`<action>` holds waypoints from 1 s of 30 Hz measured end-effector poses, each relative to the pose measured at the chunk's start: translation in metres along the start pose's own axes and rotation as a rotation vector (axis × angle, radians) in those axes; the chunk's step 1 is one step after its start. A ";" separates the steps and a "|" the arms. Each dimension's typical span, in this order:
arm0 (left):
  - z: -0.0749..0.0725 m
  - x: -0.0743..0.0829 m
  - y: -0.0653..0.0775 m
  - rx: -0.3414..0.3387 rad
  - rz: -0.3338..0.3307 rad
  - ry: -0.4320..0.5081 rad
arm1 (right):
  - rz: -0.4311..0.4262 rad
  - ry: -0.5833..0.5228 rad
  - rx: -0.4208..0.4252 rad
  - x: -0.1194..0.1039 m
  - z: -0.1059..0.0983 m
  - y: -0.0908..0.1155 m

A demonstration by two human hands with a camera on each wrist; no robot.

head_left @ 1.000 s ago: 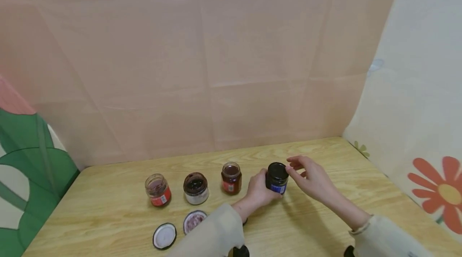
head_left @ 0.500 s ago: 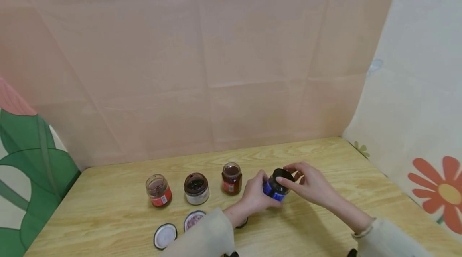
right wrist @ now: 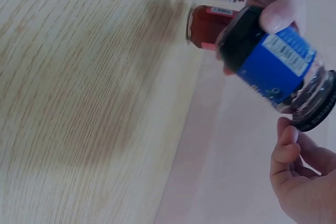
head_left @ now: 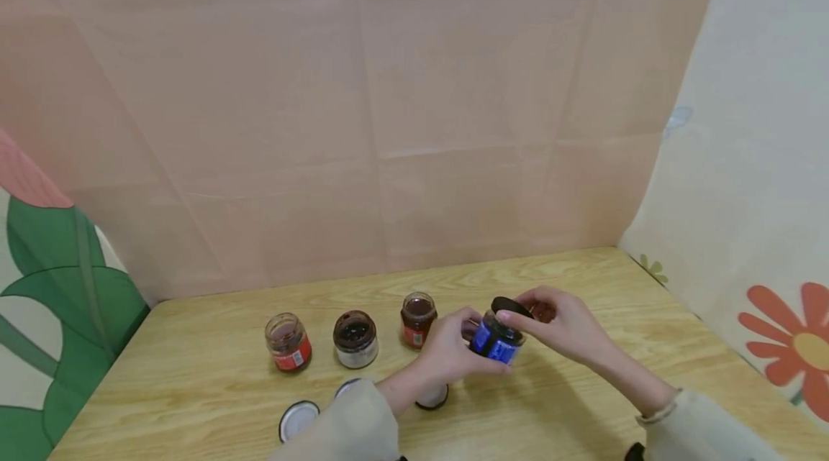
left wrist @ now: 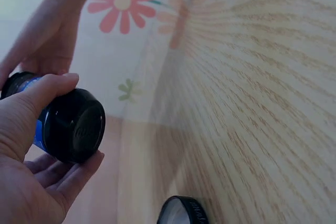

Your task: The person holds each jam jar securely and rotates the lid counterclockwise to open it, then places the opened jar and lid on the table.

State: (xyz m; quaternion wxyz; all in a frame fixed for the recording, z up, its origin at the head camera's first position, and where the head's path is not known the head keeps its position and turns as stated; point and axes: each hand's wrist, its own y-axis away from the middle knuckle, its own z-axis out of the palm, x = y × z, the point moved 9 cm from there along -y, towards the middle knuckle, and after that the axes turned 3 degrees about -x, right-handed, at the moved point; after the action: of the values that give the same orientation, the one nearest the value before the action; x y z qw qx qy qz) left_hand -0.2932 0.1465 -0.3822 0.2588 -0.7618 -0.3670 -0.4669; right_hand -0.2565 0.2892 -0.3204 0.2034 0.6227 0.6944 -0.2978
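My left hand [head_left: 447,354] grips a dark glass jar with a blue label [head_left: 495,344] above the table and tilts it toward my right hand. In the left wrist view the jar's black base [left wrist: 79,127] faces the camera, thumb on one side and fingers on the other. My right hand [head_left: 565,323] pinches the jar's black lid [head_left: 512,307] at its edge. The lid sits at a slant over the jar's mouth. Seen from the right wrist, the lid [right wrist: 319,103] is right at the glass rim, with thumb and fingertips [right wrist: 287,136] at its edge.
Left of my hands stand three uncovered jars: one with a red label [head_left: 289,349], one with a pale label [head_left: 356,346], and another red-labelled one [head_left: 417,316]. Loose lids [head_left: 299,418] lie nearer me; one lid [head_left: 432,398] is beside my left wrist.
The blue-labelled jar has gone from upright to tilted. My right fingers have moved from beside the lid to a pinch on it, and the lid has come up at a slant.
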 end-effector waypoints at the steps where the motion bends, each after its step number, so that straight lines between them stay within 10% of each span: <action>1: -0.002 0.001 0.002 0.006 -0.001 -0.004 | 0.003 -0.005 -0.002 0.000 0.000 0.000; 30: -0.030 0.012 0.025 0.106 0.051 -0.159 | -0.019 -0.031 0.083 -0.016 0.015 0.002</action>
State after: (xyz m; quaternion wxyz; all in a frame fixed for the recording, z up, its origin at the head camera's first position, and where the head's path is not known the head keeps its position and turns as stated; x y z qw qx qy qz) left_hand -0.2852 0.1135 -0.3595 0.2806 -0.7908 -0.3908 -0.3784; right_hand -0.2540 0.2669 -0.3211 0.1850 0.6194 0.6841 -0.3379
